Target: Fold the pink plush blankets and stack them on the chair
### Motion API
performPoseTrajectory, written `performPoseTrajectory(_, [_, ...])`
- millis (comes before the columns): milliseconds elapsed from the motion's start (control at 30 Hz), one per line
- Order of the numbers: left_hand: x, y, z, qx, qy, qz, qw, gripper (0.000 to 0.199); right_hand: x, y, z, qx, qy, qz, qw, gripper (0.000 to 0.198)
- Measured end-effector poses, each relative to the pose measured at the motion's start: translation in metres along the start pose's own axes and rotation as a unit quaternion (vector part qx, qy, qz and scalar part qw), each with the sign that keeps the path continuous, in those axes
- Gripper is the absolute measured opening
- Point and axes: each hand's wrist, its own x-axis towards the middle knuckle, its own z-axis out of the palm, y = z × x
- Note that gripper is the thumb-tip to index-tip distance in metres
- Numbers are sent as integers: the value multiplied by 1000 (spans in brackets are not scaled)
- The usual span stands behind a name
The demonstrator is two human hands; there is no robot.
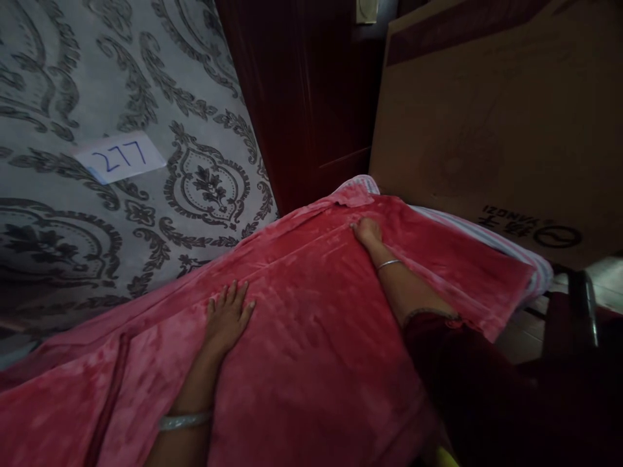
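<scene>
A pinkish-red plush garment lies spread over a padded surface, with a long seam or fold running along its far side. My left hand rests flat on the cloth with its fingers spread. Farther off to the right, my right hand presses on the same cloth near its far end. Its fingers look curled at the fold, partly hidden, so I cannot make out whether they pinch the fabric. A dark red cord or trim crosses the cloth at the lower left.
Patterned grey wallpaper with a paper marked 277 borders the left. Behind stand a dark red door and a large cardboard box. A striped padded edge shows under the cloth. A black metal tube stands at right.
</scene>
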Motion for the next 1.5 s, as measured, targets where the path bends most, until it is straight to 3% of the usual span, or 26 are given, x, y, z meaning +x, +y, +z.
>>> performPoseTrajectory(167, [-1,-2,-1,-24,24,20,999,64,-3,1,-14,20,-22,-12,999,39])
performPoseTrajectory(333, [0,3,-6,-3,-15,-5,1000,65,-12,21,-33,22,-39,-46,998,40])
performPoseTrajectory(633, [2,5,-6,-4,-11,-17,1000,64,-35,44,-18,-44,-5,-45,998,46])
performPoseTrajectory(867, [2,8,-13,-9,-29,-20,999,64,-38,46,-31,-32,-23,-34,999,57])
performPoseTrajectory(967, [3,8,-13,-14,-31,-17,999,65,-49,61,-36,-36,-31,-12,999,64])
performPoseTrajectory(1100, [4,6,-11,-15,-23,-10,1000,65,-66,82,-37,-43,-29,4,999,56])
performPoseTrajectory(1300, [4,6,-12,-26,-19,-12,999,65,-67,86,-40,-18,-35,-7,999,51])
performPoseTrajectory(1500, [5,3,-11,-40,1,-5,999,65,-91,124,-66,23,-77,-23,997,54])
